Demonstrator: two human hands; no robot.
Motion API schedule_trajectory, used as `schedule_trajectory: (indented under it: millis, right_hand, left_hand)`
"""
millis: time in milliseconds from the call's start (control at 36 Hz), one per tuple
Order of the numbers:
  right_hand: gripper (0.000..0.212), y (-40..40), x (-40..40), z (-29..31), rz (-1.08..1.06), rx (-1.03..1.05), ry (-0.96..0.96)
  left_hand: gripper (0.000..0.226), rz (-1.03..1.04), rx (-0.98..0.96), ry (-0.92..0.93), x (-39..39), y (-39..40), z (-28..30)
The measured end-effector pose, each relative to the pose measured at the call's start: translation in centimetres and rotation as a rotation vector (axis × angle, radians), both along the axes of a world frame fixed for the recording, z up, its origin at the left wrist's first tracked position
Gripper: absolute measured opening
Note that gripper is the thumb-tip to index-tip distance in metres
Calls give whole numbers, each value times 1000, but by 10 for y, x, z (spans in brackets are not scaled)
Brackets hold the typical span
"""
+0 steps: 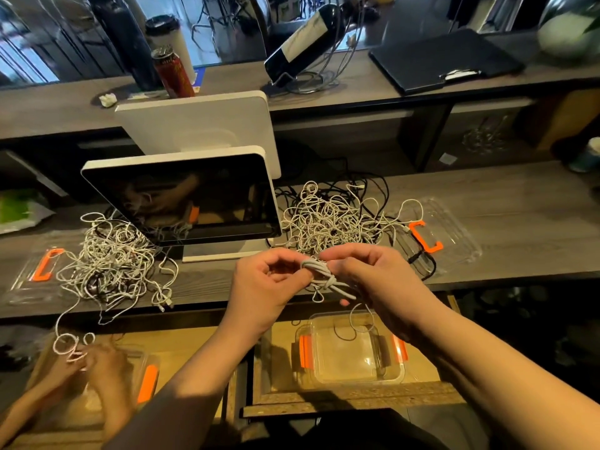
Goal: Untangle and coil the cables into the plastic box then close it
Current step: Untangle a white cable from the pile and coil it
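Both hands raised above the front edge of the grey wooden counter [503, 196], working one coiled white cable [324, 276]. Left hand [263, 287] curled, thumb and fingertips pinching the near end of the bundle. Right hand [367, 274] curled around the other side, fingers closed on the coil where a wrap of the same cable crosses it. A loose tail hanging from the bundle, dropping toward the clear plastic box [350, 352] below.

Box open, on a lower wooden shelf, orange latches on its left and right sides, a thin loop of cable already trailing inside. Its clear lid [454, 235] with an orange clip lying on the counter to the right, just beside a tangled heap of white and black cables [328, 219]. A second tangled pile [110, 261] on the counter to the left, one strand running off the edge and down.

Between the two piles, a white-framed touchscreen terminal [188, 199], tilted back, a second white panel behind it. Another clear lid [35, 274] with orange clip at far left.

At lower left, another person's hands [91, 365] holding a white strand over a second clear box [143, 381]. On the upper ledge: a red can [173, 76], a wine bottle [308, 37] leaning in a wire holder, a black clipboard [444, 60].
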State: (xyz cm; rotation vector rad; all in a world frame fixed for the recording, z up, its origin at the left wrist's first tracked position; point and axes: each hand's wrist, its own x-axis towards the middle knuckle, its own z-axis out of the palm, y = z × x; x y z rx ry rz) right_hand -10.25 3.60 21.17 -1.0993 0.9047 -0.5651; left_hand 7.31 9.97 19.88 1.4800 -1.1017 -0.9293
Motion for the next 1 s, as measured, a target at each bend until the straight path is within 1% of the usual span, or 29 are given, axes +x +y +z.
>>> schedule_trajectory:
  millis: [56, 167, 389, 556, 667, 833, 1000]
  right_hand:
    - [19, -1, -2, 3, 14, -56, 30]
    - [20, -5, -5, 10, 70, -33, 53]
    - [24, -8, -10, 9, 98, -26, 53]
    - [24, -10, -19, 7, 138, -56, 55]
    - [23, -12, -23, 4, 142, -57, 51]
    - [23, -11, -28, -3, 101, 25, 45]
    - [25, -11, -30, -8, 182, 198, 81]
  left_hand:
    - [25, -1, -16, -14, -1, 1, 1]
    - [29, -21, -25, -26, -1, -2, 3]
    - [25, -82, -28, -54, -1, -4, 6]
    - [18, -181, 14, -88, 1, -4, 10]
    - [20, -220, 42, -58, -3, -5, 9]
    - [21, -274, 59, -81, -8, -6, 0]
    - [13, -349, 152, -77, -16, 1, -9]
